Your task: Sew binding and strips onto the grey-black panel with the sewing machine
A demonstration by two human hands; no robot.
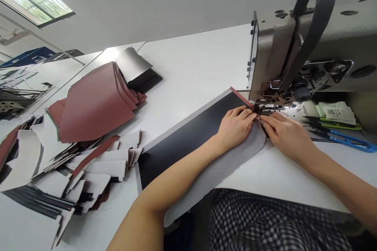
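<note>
Just in front of the grey industrial sewing machine (277,47), left hand (235,127) and right hand (284,133) pin the long black panel with grey mesh backing (188,137) to the white counter (191,66), fingers (249,114) pressing flat, gripping nothing; wisest, I judge: edges flush, both hands short of the machine

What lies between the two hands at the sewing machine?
Head view: a narrow red-brown seam edge runs between the left hand and right hand, up to the presser foot, with grey mesh below.
</note>
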